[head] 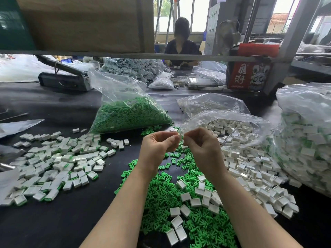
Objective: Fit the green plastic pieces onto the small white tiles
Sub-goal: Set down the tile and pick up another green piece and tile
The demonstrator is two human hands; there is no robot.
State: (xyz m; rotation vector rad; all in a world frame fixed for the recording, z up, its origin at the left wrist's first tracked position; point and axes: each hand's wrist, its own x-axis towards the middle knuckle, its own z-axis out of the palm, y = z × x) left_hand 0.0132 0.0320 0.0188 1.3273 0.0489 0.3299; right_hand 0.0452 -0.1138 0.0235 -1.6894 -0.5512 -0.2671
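Black and cluttered, the desk [59, 221] carries heaps of small parts under a low shelf rail. Above its middle, the left hand [157, 147] and the right hand [202, 149] meet with fingers curled, pinching a small white tile [179, 136] between their fingertips; whether a green piece sits on it cannot be told. Directly beneath both hands lies a loose pile of green plastic pieces [179, 199], bright, flat and branched in shape, with hollow white rectangular tiles [195, 201] scattered over it. Left of the left hand spreads a heap of finished tiles [53, 163], white with a green edge showing. Just beyond the hands stands a clear bag of green pieces [129, 113], and right of the right hand an open bag of white tiles [231, 129] spills outward, with a fuller bag [308, 138] farther right. Well beyond, a red carton [249, 76] bears white Chinese characters, and a person [181, 42] sits facing across the desk.
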